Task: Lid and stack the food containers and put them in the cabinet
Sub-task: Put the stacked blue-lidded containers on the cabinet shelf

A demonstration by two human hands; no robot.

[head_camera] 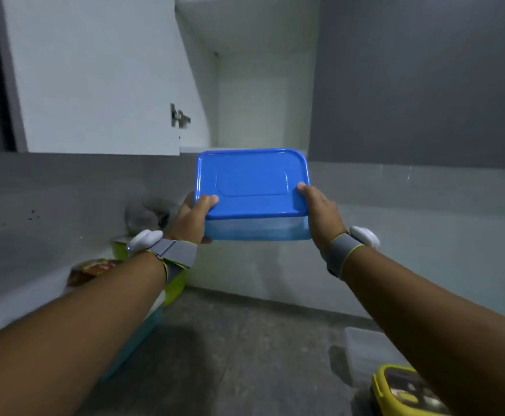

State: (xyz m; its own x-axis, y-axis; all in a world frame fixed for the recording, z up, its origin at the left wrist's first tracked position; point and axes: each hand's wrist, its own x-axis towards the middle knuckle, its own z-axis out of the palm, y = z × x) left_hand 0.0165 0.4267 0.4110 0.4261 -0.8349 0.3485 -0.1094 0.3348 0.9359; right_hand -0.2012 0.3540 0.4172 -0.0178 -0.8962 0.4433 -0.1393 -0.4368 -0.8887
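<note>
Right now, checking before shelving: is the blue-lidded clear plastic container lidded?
Lidded: the blue lid sits flat on the clear plastic container.

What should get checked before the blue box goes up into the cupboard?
1. Blue lid sits on the container: ok, though whether it is snapped shut all round, cannot tell.
2. Both hands hold it: ok, left hand and right hand grip opposite sides.
3. Cabinet door is open: ok.
4. Room on the shelf: ok, the visible part looks bare.
5. Box is level: ok, roughly.
6. Other containers still on the counter: not ok, a yellow-lidded one waits.
</note>
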